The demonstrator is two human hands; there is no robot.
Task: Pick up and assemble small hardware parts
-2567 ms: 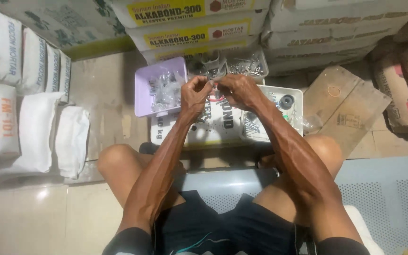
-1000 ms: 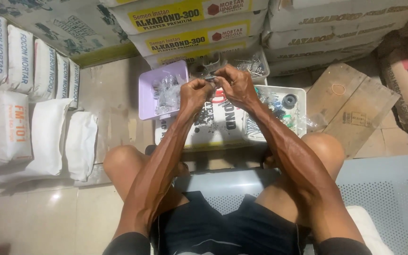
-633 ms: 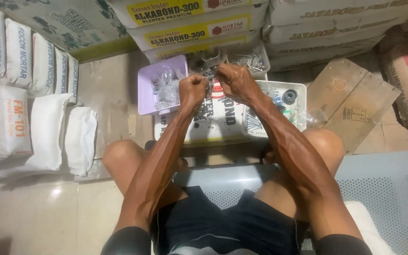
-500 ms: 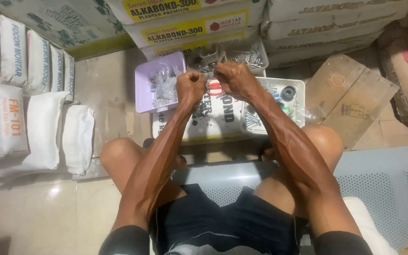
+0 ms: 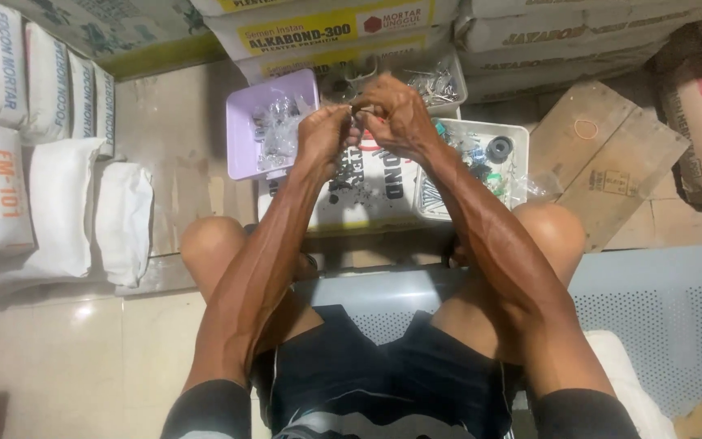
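Both hands have shifted slightly up the frame: left hand (image 5: 328, 134) and right hand (image 5: 396, 114) pinch a small, indistinct metal piece (image 5: 357, 110) above the lilac plastic tray (image 5: 241, 138); a slip could drop it among scattered screws.

Whatever the left hand (image 5: 327, 136) and right hand (image 5: 396, 118) are pinching between them is staying too small and blurred to identify. The right hand's fingertips are smearing with motion. The hands are covering part of the printed sack (image 5: 371, 191) below them. The right forearm is hiding part of the white tray (image 5: 513, 134), whose small contents are blurring together.
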